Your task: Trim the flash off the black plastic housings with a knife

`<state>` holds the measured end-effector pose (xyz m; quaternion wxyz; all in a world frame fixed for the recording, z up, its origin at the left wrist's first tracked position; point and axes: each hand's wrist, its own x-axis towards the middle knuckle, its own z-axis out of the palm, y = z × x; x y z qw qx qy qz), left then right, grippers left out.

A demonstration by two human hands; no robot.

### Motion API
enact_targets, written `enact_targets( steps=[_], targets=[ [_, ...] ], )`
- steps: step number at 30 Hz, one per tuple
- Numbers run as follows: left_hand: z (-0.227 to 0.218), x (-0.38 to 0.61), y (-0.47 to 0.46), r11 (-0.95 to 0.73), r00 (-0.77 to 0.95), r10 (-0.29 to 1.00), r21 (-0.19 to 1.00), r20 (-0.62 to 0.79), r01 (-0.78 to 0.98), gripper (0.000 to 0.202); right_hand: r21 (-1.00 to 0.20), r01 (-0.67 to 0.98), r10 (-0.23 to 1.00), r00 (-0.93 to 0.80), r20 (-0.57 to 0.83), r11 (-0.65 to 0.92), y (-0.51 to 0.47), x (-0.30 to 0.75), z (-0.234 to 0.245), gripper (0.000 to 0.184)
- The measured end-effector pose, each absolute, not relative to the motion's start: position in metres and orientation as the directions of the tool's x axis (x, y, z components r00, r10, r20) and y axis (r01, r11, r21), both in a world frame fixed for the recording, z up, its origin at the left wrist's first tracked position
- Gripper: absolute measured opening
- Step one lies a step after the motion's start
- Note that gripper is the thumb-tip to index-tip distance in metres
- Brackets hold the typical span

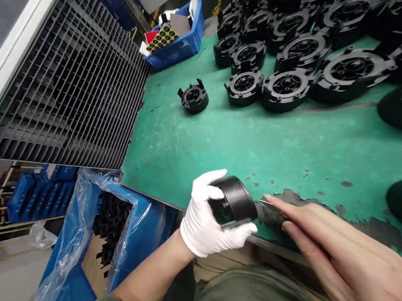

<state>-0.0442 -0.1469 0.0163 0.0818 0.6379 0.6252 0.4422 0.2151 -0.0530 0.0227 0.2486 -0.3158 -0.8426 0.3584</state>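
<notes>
My left hand [198, 224], in a white glove, is wrapped round a black round plastic housing [241, 200] above the front edge of the green bench. The housing is tilted, with its smooth side wall turned to the right. Just right of it, my bare right hand [318, 227] pinches a thin metal blade [271, 206] between thumb and fingers. The blade's tip points toward the housing's rim; whether they touch I cannot tell. A similar single housing [194, 97] rests farther back on the bench.
Rows of black housings [288, 85] fill the bench's back right. A blue bin [179, 47] with mixed items stands at the back left, near a large metal grille [72, 74]. Below left is a plastic-lined blue crate [136, 220] holding black parts. The green mat [172, 152] is worn near the front.
</notes>
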Motion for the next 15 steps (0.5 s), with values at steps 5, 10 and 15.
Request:
enact_targets(
  steps=[5,10,15],
  targets=[
    [0.025,-0.062,-0.163,-0.288,0.012,0.891,0.545,0.453,0.787,0.1,-0.762,0.313,0.701,-0.669,0.246,0.567,-0.061,0.205,0.033,0.057],
    [0.023,-0.092,-0.17,-0.277,0.069,0.926,0.546,0.37,0.791,0.1,-0.801,0.223,0.664,-0.699,0.266,0.555,-0.067,0.183,0.043,0.039],
    [0.012,-0.102,-0.146,-0.178,-0.06,0.945,0.656,0.323,0.733,0.102,-0.78,0.241,0.683,-0.666,0.3,0.578,-0.06,0.175,0.043,0.041]
  ],
)
